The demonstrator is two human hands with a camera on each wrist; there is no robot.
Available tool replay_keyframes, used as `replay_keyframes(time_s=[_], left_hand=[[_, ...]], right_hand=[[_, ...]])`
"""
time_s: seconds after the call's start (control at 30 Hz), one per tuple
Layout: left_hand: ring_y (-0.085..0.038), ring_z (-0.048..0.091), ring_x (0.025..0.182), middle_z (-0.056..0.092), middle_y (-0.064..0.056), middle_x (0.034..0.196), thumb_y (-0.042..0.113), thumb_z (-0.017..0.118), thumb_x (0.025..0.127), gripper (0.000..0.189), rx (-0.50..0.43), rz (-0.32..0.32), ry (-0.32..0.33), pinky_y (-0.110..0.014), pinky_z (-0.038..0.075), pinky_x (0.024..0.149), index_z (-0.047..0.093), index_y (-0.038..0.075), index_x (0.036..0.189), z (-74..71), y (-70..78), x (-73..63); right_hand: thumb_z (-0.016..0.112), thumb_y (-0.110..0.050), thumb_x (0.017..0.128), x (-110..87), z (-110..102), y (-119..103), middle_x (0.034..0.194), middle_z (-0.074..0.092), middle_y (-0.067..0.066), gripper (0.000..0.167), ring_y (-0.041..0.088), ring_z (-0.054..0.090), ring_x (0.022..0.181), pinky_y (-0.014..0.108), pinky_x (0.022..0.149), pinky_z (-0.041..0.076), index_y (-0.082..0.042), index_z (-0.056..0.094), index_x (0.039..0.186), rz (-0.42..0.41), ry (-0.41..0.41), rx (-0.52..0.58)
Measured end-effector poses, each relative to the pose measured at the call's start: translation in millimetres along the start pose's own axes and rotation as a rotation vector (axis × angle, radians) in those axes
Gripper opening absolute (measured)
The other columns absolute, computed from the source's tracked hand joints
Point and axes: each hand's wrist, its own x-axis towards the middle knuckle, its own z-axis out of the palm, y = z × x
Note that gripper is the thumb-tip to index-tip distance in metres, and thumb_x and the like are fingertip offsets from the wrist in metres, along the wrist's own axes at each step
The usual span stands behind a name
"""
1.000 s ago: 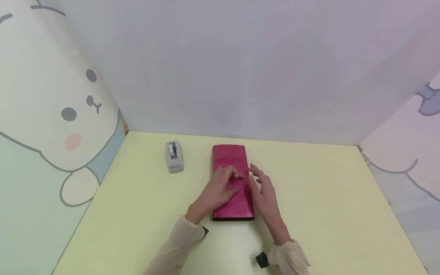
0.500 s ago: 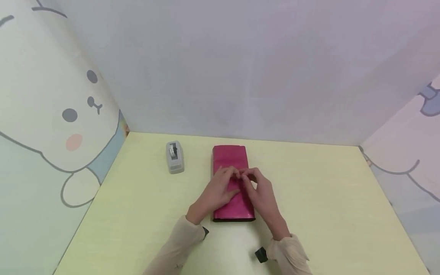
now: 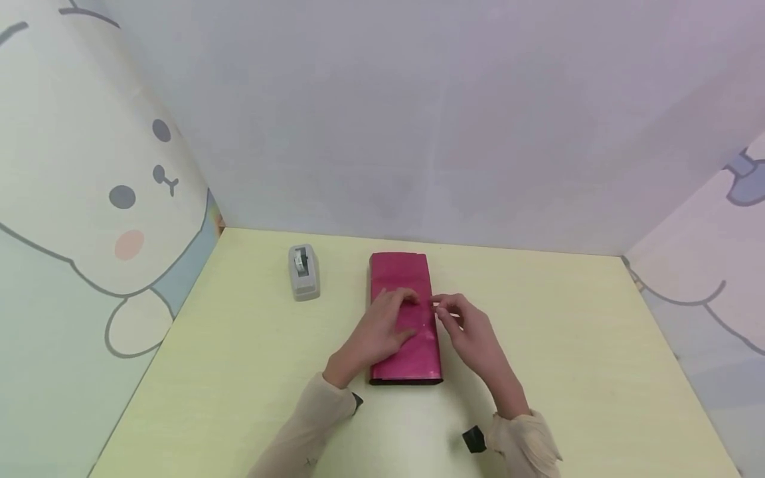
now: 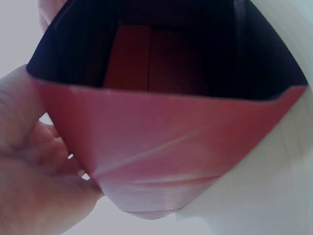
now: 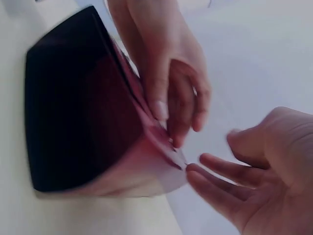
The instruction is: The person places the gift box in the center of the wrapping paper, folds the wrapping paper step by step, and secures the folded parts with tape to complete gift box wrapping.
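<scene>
Left hand: laid over the top of the magenta wrapping-paper package, thumb and fingers well apart, fingertips resting on its upper face. It presses on the paper and grips nothing.

Right hand: at the package's right long edge, about halfway along. The right wrist view shows a gap between thumb and fingers, with two fingertips at or just beside the paper's edge; whether they touch it cannot be confirmed.

The package lies flat, its long axis running away from the person. Its near end gapes: the paper is black inside, and a red box-like form is visible within. Creases cross the outer face near that end.

Both arms wear beige sleeves; a black device is at the right cuff, another at the left.

A grey tape dispenser, holding a roll of tape, stands to the package's left, well apart from both hands. All items rest on a pale yellow tabletop. Beyond is a plain pale back wall; the left side wall bears a cartoon animal face.
</scene>
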Motion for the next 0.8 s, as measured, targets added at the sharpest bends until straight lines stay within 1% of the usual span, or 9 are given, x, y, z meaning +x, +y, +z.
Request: replay_keyframes(time_s=[0.13,0.2,0.3,0.37,0.47,0.57,0.63,0.7,0.8], left_hand=[[-0.021,0.055,0.134,0.063,0.0,0.134,0.015,0.08,0.092,0.054,0.028,0.023,-0.005,-0.049,0.025,0.13,0.052,0.013,0.139,-1.2,-1.7,-0.1],[-0.021,0.054,0.135,0.063,0.0,0.134,0.015,0.079,0.093,0.053,0.034,0.034,-0.014,-0.048,0.025,0.13,0.053,0.013,0.139,-1.6,-2.1,0.0],[-0.021,0.053,0.135,0.063,0.0,0.134,0.016,0.078,0.094,0.052,0.04,0.048,-0.022,-0.047,0.026,0.13,0.053,0.013,0.139,-2.4,-1.1,-0.5],[-0.021,0.053,0.135,0.063,-0.001,0.135,0.016,0.078,0.094,0.052,0.036,0.048,-0.024,-0.046,0.026,0.13,0.054,0.013,0.139,-3.2,0.1,-1.2],[-0.02,0.053,0.134,0.063,0.0,0.135,0.015,0.078,0.094,0.05,0.04,0.052,-0.022,-0.045,0.026,0.13,0.054,0.013,0.138,-3.2,0.7,-1.5],[-0.02,0.053,0.133,0.063,0.0,0.133,0.015,0.078,0.094,0.05,0.056,0.054,-0.023,-0.046,0.026,0.13,0.054,0.014,0.137,-2.9,0.1,-1.1],[-0.02,0.053,0.132,0.063,0.0,0.132,0.016,0.078,0.093,0.049,0.067,0.055,-0.021,-0.046,0.027,0.13,0.055,0.014,0.136,-3.2,0.1,-0.9],[-0.02,0.054,0.131,0.063,0.001,0.13,0.016,0.079,0.093,0.047,0.071,0.057,-0.019,-0.048,0.028,0.129,0.056,0.015,0.134,-3.9,0.7,-1.0],[-0.02,0.054,0.131,0.064,0.002,0.128,0.016,0.078,0.093,0.043,0.073,0.059,-0.022,-0.049,0.029,0.129,0.057,0.017,0.131,-4.7,1.3,-0.9]], right_hand=[[0.061,-0.008,0.105,10.7,-6,0,0.133,0.07,0.012,0.007,0.028,0.069,0.118,0.047,0.098,0.059,-0.005,0.064,0.11,-0.041,-0.108,-0.07],[0.062,-0.006,0.103,16.6,-8,-1,0.125,0.072,0.012,0.008,0.025,0.069,0.111,0.043,0.093,0.06,-0.005,0.065,0.11,-0.062,-0.155,-0.108],[0.064,-0.005,0.102,24.7,-11,-3,0.123,0.071,0.013,0.002,0.023,0.067,0.106,0.036,0.085,0.058,-0.006,0.065,0.104,-0.094,-0.207,-0.166],[0.064,-0.004,0.101,30.3,-14,-5,0.125,0.071,0.014,0.004,0.023,0.067,0.104,0.034,0.083,0.056,-0.008,0.065,0.101,-0.105,-0.243,-0.204],[0.062,-0.004,0.102,37.5,-20,-8,0.134,0.067,0.018,0.008,0.029,0.069,0.112,0.04,0.088,0.056,-0.008,0.066,0.096,-0.117,-0.298,-0.25],[0.061,-0.002,0.102,43.9,-24,-11,0.137,0.065,0.021,0.012,0.037,0.067,0.121,0.047,0.096,0.056,-0.007,0.066,0.092,-0.149,-0.339,-0.303],[0.061,0.0,0.101,47.6,-24,-12,0.136,0.064,0.021,0.014,0.039,0.065,0.125,0.049,0.099,0.055,-0.006,0.066,0.089,-0.174,-0.359,-0.337],[0.06,0.004,0.099,50.5,-24,-13,0.135,0.062,0.021,0.016,0.037,0.066,0.121,0.048,0.097,0.056,-0.005,0.068,0.088,-0.19,-0.377,-0.367],[0.058,0.007,0.095,53.6,-22,-15,0.132,0.061,0.018,0.019,0.028,0.068,0.106,0.039,0.089,0.056,-0.004,0.07,0.087,-0.192,-0.393,-0.402]])
